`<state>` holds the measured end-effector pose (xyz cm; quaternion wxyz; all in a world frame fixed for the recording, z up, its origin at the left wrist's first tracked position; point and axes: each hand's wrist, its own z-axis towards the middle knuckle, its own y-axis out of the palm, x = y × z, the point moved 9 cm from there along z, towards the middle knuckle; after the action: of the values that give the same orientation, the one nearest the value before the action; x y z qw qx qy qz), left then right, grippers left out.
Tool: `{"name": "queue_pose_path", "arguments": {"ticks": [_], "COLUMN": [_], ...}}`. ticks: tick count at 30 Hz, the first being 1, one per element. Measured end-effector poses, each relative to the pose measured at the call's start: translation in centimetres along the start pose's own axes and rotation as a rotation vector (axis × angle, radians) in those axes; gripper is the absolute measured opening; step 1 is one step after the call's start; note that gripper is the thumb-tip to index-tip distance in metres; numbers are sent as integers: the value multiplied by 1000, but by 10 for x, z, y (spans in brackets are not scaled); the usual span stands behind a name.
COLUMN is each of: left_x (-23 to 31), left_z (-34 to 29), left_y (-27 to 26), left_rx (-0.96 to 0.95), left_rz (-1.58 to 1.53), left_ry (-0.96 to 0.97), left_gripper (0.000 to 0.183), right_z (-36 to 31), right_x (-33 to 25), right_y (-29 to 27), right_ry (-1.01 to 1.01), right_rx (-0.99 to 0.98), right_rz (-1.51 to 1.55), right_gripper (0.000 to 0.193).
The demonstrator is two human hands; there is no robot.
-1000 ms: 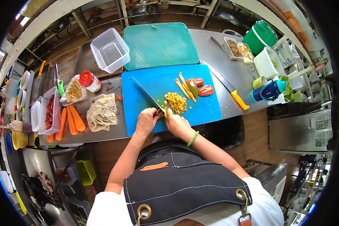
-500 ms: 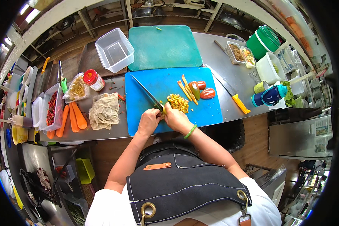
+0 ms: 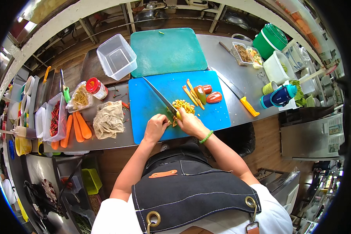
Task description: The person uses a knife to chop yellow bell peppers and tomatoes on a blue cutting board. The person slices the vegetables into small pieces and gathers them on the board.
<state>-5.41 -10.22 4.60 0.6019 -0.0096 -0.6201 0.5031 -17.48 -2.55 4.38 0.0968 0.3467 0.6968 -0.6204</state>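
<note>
My right hand (image 3: 192, 125) grips a kitchen knife (image 3: 158, 94) by its mostly covered handle; the long blade slants away to the far left over the blue cutting board (image 3: 144, 132). Beside the blade lies a heap of diced yellow-orange pieces (image 3: 184, 104). My left hand (image 3: 156, 126) is closed, fingertips pinched together over the near part of the board, left of the knife handle; what they hold, if anything, is hidden. Behind the heap rest long orange-yellow strips (image 3: 192, 94) and several glossy oval vegetables, one a red one (image 3: 214, 97), one partly green.
A second knife (image 3: 238, 93) with a yellow handle lies right of the board. Beyond is a green cutting board (image 3: 167, 52). To the left are a crumpled cloth (image 3: 108, 119), carrots (image 3: 78, 126), a red-lidded jar (image 3: 96, 88) and a clear tub (image 3: 117, 58). A blue bottle (image 3: 277, 97) stands right.
My right hand has moved slightly right with the knife, whose blade now lies closer to the diced heap. The left hand has come apart from it, a little to the left.
</note>
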Motion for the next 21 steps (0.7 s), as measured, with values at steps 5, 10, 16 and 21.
{"name": "queue_pose_path", "arguments": {"ticks": [5,10,16,21], "left_x": [1,2,-3,-7], "left_z": [16,12,12,10], "left_y": [6,-1,10,8], "left_rx": [34,-28,-69,-60], "left_rz": [-10,87,27,33], "left_ry": [-8,-29,-45,-74], "left_gripper": [18,19,18,16], "right_z": [-21,-30,-8,2], "right_x": [-12,-17,-5,-15], "right_y": [-12,-14,14,0], "right_ry": [81,119,91,32], "right_rx": [-101,-131,-80,-68], "right_rz": [-71,-86,-37,-92], "right_gripper": [29,31,32,35]}}
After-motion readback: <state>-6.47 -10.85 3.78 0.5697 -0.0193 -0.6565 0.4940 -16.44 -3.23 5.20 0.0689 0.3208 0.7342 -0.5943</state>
